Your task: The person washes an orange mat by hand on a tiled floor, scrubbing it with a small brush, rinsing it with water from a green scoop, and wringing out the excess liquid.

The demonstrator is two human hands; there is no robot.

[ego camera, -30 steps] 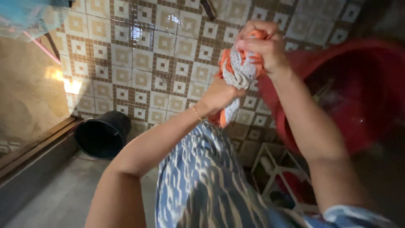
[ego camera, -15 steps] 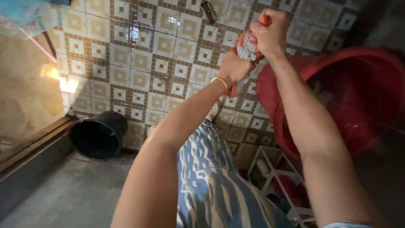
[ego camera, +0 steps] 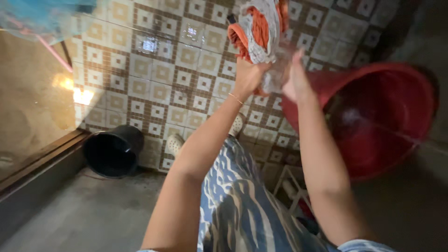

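— While the tiled floor (ego camera: 154, 79) with its brown-and-cream squares fills most of the view, what else is big down there?

— A large red tub (ego camera: 382, 116) sits to the right, tilted toward the camera, its inside dark and wet-looking. Left of the person's legs a black bucket (ego camera: 113, 149) lies on its side against the tiles, mouth facing us. A white wire rack (ego camera: 291, 186) shows just under the red tub, partly hidden by the right arm.

— And the clothing?

— A blue-and-white patterned garment (ego camera: 238, 205) covers the legs, with a pale shoe (ego camera: 175, 143) poking out at the tile edge.

— Where is the cloth?

— An orange-and-white cloth (ego camera: 261, 30), bunched and twisted, is held up in the air above the tiles, just left of the tub's rim.

— How are the hands?

— The left hand (ego camera: 248, 74) is clenched around the bottom of the bundle, a thin bracelet (ego camera: 234, 98) on its wrist. The right hand (ego camera: 294, 77) is blurred, fingers loosened, just beside the cloth's lower end; whether it touches I cannot tell.
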